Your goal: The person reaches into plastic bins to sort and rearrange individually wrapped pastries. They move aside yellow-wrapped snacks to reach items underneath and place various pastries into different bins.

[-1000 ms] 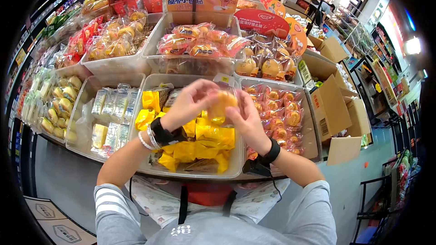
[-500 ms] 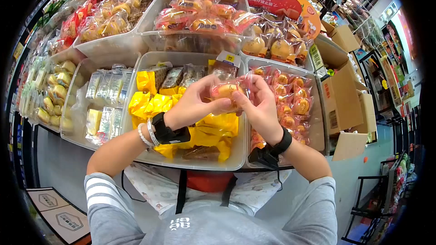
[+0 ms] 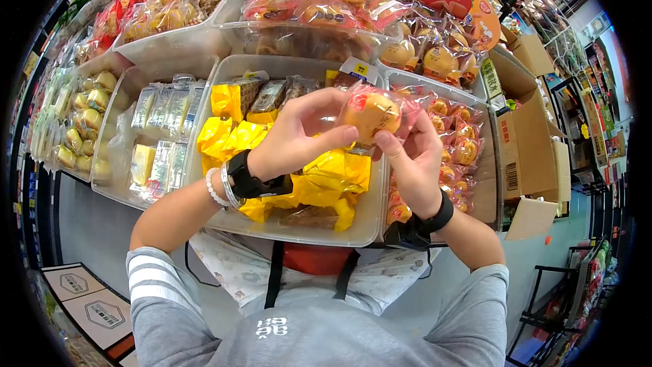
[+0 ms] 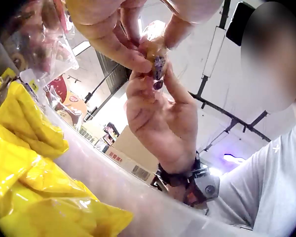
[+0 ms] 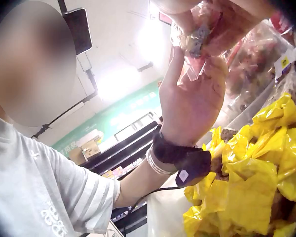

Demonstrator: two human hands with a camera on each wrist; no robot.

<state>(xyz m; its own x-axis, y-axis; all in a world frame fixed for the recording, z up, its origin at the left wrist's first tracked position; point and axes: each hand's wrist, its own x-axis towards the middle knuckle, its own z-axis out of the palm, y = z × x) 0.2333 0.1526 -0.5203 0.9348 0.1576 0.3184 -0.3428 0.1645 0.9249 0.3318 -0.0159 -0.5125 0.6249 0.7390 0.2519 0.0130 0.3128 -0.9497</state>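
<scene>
Pale yellow rolls (image 3: pixel 87 122) in clear wrap are lying at the left of the head view. To their right, a translucent bin (image 3: pixel 109 178) is holding white-wrapped packets (image 3: pixel 163 105). At the centre, a second bin (image 3: pixel 370 212) is holding yellow packets (image 3: pixel 234 137), with dark packets (image 3: pixel 268 97) lying near its upper edge. A black wrist unit (image 3: pixel 248 173) is encircling the left wrist over the yellow packets. The left hand (image 3: pixel 309 126) is gripping the left side of a wrapped bun (image 3: pixel 372 115) between thumb and fingers. The wrapped bun is being held raised, right of centre in the upper half of the frame; in both wrist views it is appearing at the top, between the fingers of both hands. The right hand (image 3: pixel 418 156) is pinching the wrapped bun from the lower right, its thumb pointing up-left. The hands are working close together. Further right, a third bin (image 3: pixel 485 180) is holding small red-wrapped pastries (image 3: pixel 463 143). At the right, an open cardboard box (image 3: pixel 526 156) is standing beside this bin.
</scene>
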